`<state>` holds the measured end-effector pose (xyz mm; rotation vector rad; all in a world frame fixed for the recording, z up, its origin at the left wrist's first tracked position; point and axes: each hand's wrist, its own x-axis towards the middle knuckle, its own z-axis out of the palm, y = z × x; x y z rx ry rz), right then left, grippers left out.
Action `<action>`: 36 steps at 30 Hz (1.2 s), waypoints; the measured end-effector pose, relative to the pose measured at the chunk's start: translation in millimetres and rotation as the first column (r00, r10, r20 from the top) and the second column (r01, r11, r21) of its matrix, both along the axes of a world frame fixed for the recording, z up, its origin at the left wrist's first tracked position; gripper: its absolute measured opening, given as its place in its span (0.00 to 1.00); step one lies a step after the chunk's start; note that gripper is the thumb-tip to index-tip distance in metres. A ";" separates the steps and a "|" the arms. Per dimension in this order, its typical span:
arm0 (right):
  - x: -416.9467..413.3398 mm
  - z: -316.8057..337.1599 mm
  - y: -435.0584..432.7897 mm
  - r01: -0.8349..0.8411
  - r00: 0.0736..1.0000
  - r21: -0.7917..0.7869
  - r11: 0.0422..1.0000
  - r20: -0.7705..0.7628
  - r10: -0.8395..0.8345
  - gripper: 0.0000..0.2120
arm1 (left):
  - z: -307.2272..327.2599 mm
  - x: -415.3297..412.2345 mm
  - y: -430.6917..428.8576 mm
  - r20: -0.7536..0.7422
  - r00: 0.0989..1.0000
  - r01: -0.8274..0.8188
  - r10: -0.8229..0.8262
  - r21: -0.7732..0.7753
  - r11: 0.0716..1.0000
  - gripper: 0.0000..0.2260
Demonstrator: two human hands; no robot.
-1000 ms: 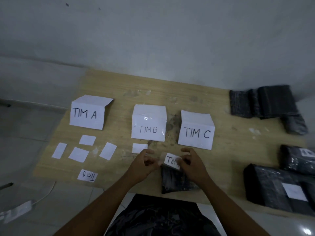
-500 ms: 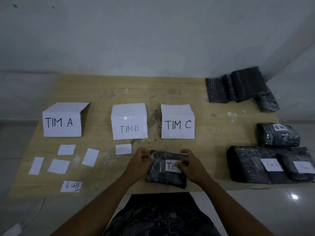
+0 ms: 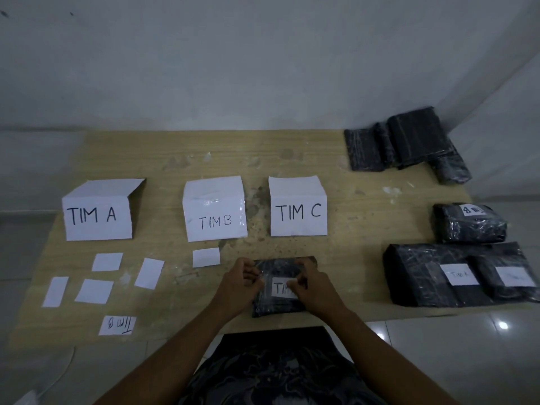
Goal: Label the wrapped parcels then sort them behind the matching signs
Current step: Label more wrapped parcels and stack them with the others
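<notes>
Your left hand (image 3: 238,283) pinches the left edge of a black wrapped parcel (image 3: 279,301) lying at the near edge of the table (image 3: 359,211), just in front of the TIM C sign (image 3: 298,210). Your right hand (image 3: 314,283) has its fingertips closed on a white label (image 3: 280,286) on top of that parcel; only "TIM" can be read, the last letter hidden under your fingers.

Three folded paper signs stand in a row: TIM A (image 3: 98,213), TIM B (image 3: 215,213) and TIM C. Five blank paper slips lie on the table: four (image 3: 94,290) in a cluster in front of TIM A, one (image 3: 206,257) in front of TIM B. A sixth slip (image 3: 117,325), written upside down, lies nearest you at the left.

On the right, a small parcel (image 3: 470,225) carries one label, and the big dark pile (image 3: 423,276) in front of it shows two labels; it looks like two parcels, though the blur makes this uncertain. A heap of unlabelled black parcels (image 3: 409,141) sits at the far right corner.
</notes>
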<state>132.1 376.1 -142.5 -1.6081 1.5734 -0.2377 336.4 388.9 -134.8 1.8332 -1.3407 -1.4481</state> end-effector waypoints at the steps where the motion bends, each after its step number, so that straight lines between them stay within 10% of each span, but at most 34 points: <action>1: 0.2 -0.9 -0.9 -0.019 0.999 -0.021 1.000 -0.033 0.018 0.24 | 0.0 -0.3 0.1 0.018 1.000 0.023 -0.022 -0.015 1.000 0.13; 9: -7.1 -6.3 12.2 0.160 0.973 -0.312 0.937 -0.112 -0.203 0.23 | -5.9 -3.9 -1.8 0.165 0.986 -0.018 0.032 -0.088 0.996 0.19; 16: 1.8 -17.1 37.4 0.272 0.962 0.001 0.962 -0.035 -0.272 0.49 | -18.8 -18.1 3.7 0.081 0.997 0.007 -0.016 0.112 0.994 0.33; 21: 15.1 -28.1 38.3 0.343 0.927 -0.007 0.939 -0.156 -0.340 0.43 | -34.9 -26.6 4.8 0.210 0.971 0.083 -0.117 0.164 0.983 0.53; 26: 4.3 -29.3 34.1 0.407 0.910 -0.032 0.913 -0.067 -0.408 0.24 | -35.4 -22.2 5.2 0.166 0.973 0.130 -0.160 0.179 0.975 0.45; 36: 3.1 -22.8 32.7 0.428 0.902 -0.058 0.902 0.081 -0.423 0.25 | -33.3 -25.1 2.8 0.177 0.982 0.060 -0.073 0.077 0.995 0.25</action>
